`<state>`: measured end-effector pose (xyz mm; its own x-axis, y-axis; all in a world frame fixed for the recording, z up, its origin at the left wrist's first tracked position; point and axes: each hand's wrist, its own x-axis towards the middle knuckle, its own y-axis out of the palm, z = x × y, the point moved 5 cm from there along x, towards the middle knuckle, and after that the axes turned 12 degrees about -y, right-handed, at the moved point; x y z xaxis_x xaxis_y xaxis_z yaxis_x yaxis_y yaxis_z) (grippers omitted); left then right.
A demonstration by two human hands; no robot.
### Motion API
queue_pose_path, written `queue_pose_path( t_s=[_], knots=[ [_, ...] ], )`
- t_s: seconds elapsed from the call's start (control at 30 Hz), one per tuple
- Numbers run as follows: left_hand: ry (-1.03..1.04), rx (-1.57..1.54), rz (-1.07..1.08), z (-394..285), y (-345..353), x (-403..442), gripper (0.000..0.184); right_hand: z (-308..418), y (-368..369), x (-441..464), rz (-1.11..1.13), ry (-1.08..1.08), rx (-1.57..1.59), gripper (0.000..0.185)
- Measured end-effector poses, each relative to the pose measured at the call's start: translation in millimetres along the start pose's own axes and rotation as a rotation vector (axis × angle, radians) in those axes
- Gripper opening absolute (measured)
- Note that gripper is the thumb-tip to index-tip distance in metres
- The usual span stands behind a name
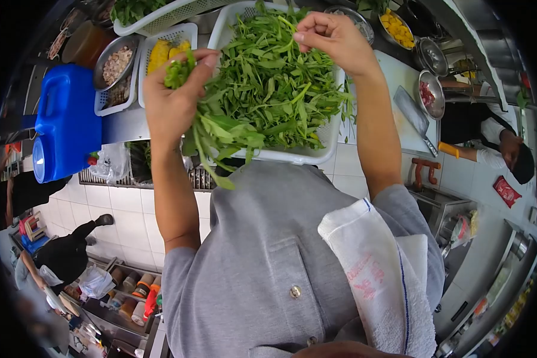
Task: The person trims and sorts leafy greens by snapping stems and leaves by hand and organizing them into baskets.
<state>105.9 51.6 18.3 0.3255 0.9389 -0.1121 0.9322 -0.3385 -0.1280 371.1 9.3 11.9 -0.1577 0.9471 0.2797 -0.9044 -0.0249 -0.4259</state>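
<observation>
My left hand (176, 92) is closed around a bunch of leafy green stems (227, 134), its cut ends poking out at the top of the fist and its leaves hanging below. My right hand (337, 45) is pinched over the far right of a white plastic basket (310, 156), with a thin green stem (289, 24) at its fingertips. Loose leafy greens (268, 77), long-leaved with pale stems, fill the basket in a heap.
Left of the basket are yellow corn pieces (160, 53), a bowl of chopped pinkish pieces (118, 64) and a blue jug (65, 119). To the right, a cleaver (413, 112) lies on a white cutting board (388, 77). Other people (65, 253) are nearby.
</observation>
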Motion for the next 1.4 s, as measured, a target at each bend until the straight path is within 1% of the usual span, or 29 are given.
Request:
queue_pose_path(
  t_s=[0.1, 0.13, 0.17, 0.2, 0.23, 0.3, 0.33, 0.37, 0.43, 0.47, 0.5, 0.6, 0.63, 0.7, 0.73, 0.77, 0.83, 0.87, 0.93, 1.03, 1.1, 1.13, 1.2, 1.23, 1.27, 1.3, 1.33, 1.37, 1.4],
  knots=[
    [-0.018, 0.016, -0.054, 0.3, -17.2, -3.0, 0.018, 6.6, 3.4, -10.0, -0.048, -0.016, 0.01, 0.023],
    [-0.012, -0.013, -0.128, 0.9, -26.2, -3.9, 0.019, 3.1, 4.1, -12.3, -0.049, -0.009, 0.017, 0.023],
    [-0.005, -0.04, -0.2, 1.2, -34.8, -5.7, 0.019, 0.1, 2.2, -15.1, -0.05, -0.025, -0.195, 0.025],
    [-0.005, -0.055, -0.219, 0.5, -40.4, -8.4, 0.019, -1.6, 1.7, -17.5, -0.049, -0.043, -0.409, 0.028],
    [-0.01, -0.054, -0.221, 2.8, -45.0, -8.8, 0.019, -4.3, 5.4, -20.1, -0.045, -0.041, -0.404, 0.028],
    [-0.007, -0.071, -0.27, 6.9, -57.4, -10.2, 0.019, -9.4, 23.8, -25.9, 0.111, 0.009, -0.419, 0.033],
    [-0.016, -0.082, -0.273, 9.8, -60.5, -10.5, 0.02, -9.7, 36.5, -26.8, 0.25, 0.077, -0.457, 0.036],
    [-0.02, -0.079, -0.278, 11.3, -61.7, -10.9, 0.02, -10.1, 44.5, -30.6, 0.254, 0.075, -0.451, 0.036],
    [-0.03, -0.101, -0.276, 13.7, -63.2, -12.9, 0.02, -11.0, 74.8, -48.8, 0.433, -0.17, -0.661, 0.036],
    [-0.03, -0.099, -0.279, 13.8, -64.0, -14.0, 0.02, -18.2, 86.4, -59.8, 0.455, -0.089, -0.791, 0.04],
    [-0.038, -0.088, -0.294, 14.2, -65.4, -15.3, 0.02, -23.5, 87.1, -64.1, 0.454, -0.09, -0.789, 0.04],
    [-0.052, -0.096, -0.33, 20.3, -75.1, -17.4, 0.02, -36.9, 64.6, -77.9, 0.57, 0.164, -0.779, 0.045],
    [-0.06, -0.108, -0.34, 24.0, -80.2, -19.7, 0.02, -25.4, 56.4, -79.4, 0.58, 0.154, -0.77, 0.045],
    [-0.077, -0.117, -0.349, 30.8, -87.3, -19.8, 0.02, -7.2, 51.0, -85.7, 0.678, 0.15, -0.7, 0.039],
    [-0.087, -0.135, -0.345, 32.3, -88.0, -18.7, 0.02, -1.0, 51.9, -84.9, 0.604, 0.04, -0.697, 0.036],
    [-0.086, -0.134, -0.343, 30.8, -85.2, -19.1, 0.02, -0.5, 55.2, -79.9, 0.602, 0.041, -0.697, 0.036],
    [-0.06, -0.124, -0.325, 25.6, -74.5, -21.0, 0.021, 5.9, 65.1, -53.9, 0.416, -0.017, -0.654, 0.03],
    [-0.057, -0.126, -0.325, 25.2, -72.8, -21.1, 0.021, 4.2, 73.7, -44.8, 0.415, -0.018, -0.657, 0.03],
    [-0.065, -0.073, -0.309, 25.9, -71.9, -22.9, 0.021, 4.3, 96.0, -25.6, 0.324, -0.101, -0.662, 0.025],
    [-0.091, -0.058, -0.334, 28.0, -77.5, -24.7, 0.02, 5.9, 147.6, -6.2, 0.283, -0.252, -0.676, 0.022],
    [-0.076, -0.073, -0.344, 28.9, -77.0, -26.5, 0.02, -6.6, 179.1, 2.7, 0.268, -0.303, -0.677, 0.016],
    [-0.061, -0.091, -0.354, 28.8, -76.8, -27.2, 0.02, -13.0, 182.5, 6.9, 0.27, -0.304, -0.678, 0.016],
    [-0.074, -0.093, -0.37, 28.9, -78.8, -32.7, 0.019, -27.0, 189.5, 19.2, 0.388, -0.345, -0.721, 0.012],
    [-0.089, -0.091, -0.386, 29.5, -82.3, -36.2, 0.019, -23.1, 174.0, 29.6, 0.32, -0.355, -0.608, 0.013],
    [-0.094, -0.077, -0.418, 30.8, -86.8, -39.4, 0.018, -18.4, 143.2, 31.3, 0.16, -0.312, -0.363, 0.014],
    [-0.099, -0.08, -0.441, 31.5, -91.3, -42.7, 0.018, -10.2, 115.1, 31.2, 0.091, -0.033, -0.162, 0.014],
    [-0.125, -0.085, -0.442, 32.8, -94.1, -44.3, 0.018, -9.0, 90.4, 31.2, -0.015, 0.005, -0.016, 0.015],
    [-0.144, -0.094, -0.439, 33.8, -95.0, -44.1, 0.018, -9.5, 73.3, 30.7, -0.091, -0.016, 0.195, 0.015],
    [-0.151, -0.091, -0.441, 35.3, -93.8, -42.9, 0.018, -7.1, 60.5, 29.3, -0.042, -0.025, 0.214, 0.015]
  ],
)
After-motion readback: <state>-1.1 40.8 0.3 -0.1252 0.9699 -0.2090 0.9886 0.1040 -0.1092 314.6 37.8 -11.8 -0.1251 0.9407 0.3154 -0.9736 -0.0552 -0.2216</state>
